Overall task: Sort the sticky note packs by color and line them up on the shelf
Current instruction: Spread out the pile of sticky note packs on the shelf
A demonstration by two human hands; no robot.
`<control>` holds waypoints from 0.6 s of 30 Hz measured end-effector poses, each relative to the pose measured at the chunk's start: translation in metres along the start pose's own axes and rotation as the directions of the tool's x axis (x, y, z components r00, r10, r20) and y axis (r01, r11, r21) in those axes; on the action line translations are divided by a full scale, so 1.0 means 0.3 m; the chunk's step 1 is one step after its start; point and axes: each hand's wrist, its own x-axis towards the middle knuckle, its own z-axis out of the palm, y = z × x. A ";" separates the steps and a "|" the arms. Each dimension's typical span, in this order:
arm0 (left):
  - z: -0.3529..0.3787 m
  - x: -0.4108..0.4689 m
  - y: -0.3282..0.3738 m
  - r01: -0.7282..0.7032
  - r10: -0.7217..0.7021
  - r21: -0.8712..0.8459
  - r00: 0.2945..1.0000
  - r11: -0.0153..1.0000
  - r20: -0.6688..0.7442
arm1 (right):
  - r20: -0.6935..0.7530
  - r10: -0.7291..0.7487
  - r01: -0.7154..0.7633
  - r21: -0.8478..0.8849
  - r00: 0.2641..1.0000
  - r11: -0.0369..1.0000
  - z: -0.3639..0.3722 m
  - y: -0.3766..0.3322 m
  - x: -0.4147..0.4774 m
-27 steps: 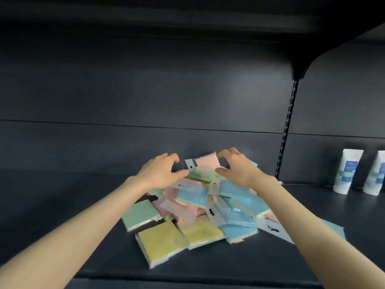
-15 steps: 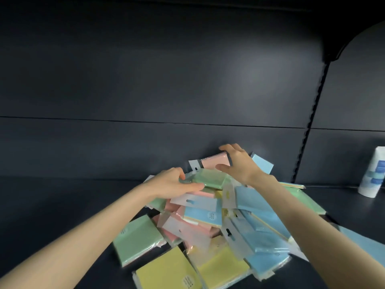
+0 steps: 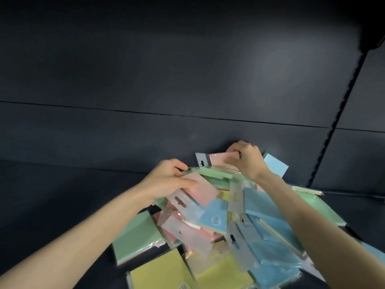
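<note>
**A:** Where do the packs lie?

**B:** All in one loose heap of film-wrapped square sticky note packs (image 3: 208,232) on the dark metal shelf (image 3: 62,195), with pink, green, blue and yellow mixed. Nothing is lined up yet, so I judge the sorting barely begun.

**A:** And the hands?

**B:** The right hand (image 3: 249,159) pinches the top edge of a pink pack with a grey hang tab (image 3: 220,160). That pack leans against the dark back panel (image 3: 166,80) behind the heap. The left hand (image 3: 166,181) has its fingers curled over the edge of a flat pale green pack (image 3: 210,174) on top of the heap. Its thumb lies on a second pink pack (image 3: 201,188) just in front of it.

**A:** How should the pick go?

**B:** Take the pinks together. Lift the back one straight up rather than dragging it, since a light blue pack (image 3: 276,164) leans just beside it and could topple. The film looks slippery, so I'd grip the pad itself, not the tab. Steady the green pack while the pink slides free, or the heap may slump forward. Then set the pinks on bare shelf to the left, well apart from the heap.
</note>
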 end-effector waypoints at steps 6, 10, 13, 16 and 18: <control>-0.033 -0.071 0.031 -0.064 0.033 -0.183 0.986 0.981 -0.165 | -0.077 -0.004 0.021 0.219 0.997 0.975 -0.066 -0.061 -0.028; -0.098 -0.123 0.054 -0.139 0.072 -0.235 0.959 0.962 -0.272 | -0.142 -0.011 0.057 0.326 0.990 0.944 -0.100 -0.119 -0.042; -0.147 -0.171 0.050 -0.180 0.100 -0.239 0.945 0.954 -0.312 | -0.162 0.008 0.063 0.428 0.987 0.902 -0.102 -0.173 -0.064; -0.206 -0.222 0.021 -0.188 0.101 -0.221 0.930 0.957 -0.354 | -0.141 -0.004 0.073 0.491 0.990 0.868 -0.089 -0.244 -0.096; -0.250 -0.256 -0.008 -0.187 0.103 -0.192 0.919 0.963 -0.380 | -0.128 -0.029 0.088 0.488 0.991 0.869 -0.075 -0.301 -0.112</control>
